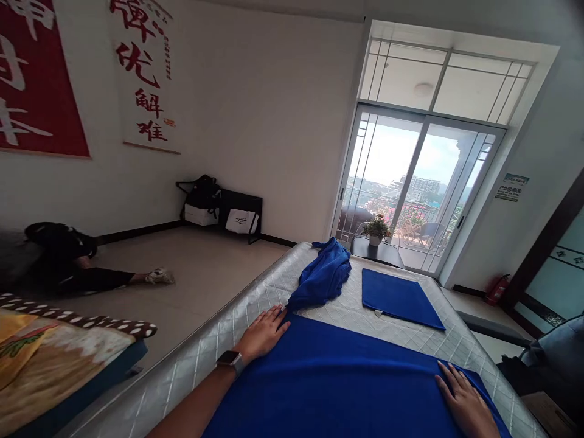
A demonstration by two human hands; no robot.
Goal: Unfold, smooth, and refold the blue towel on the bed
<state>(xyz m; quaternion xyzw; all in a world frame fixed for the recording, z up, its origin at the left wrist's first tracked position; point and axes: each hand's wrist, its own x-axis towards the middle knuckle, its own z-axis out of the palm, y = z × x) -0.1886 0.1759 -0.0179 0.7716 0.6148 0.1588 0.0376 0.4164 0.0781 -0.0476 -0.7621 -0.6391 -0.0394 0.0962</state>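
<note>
A large blue cloth lies spread flat on a quilted grey mattress. My left hand rests flat on its far left corner, fingers stretched out, a watch on the wrist. My right hand lies flat on the cloth's right edge, fingers spread. Beyond them a crumpled blue cloth is heaped near the mattress's far end. A folded blue cloth lies flat to its right.
A person lies on the floor at the left by the wall. A patterned blanket covers another bed at the lower left. Bags stand against the far wall. A small table with a potted plant stands before the glass balcony door.
</note>
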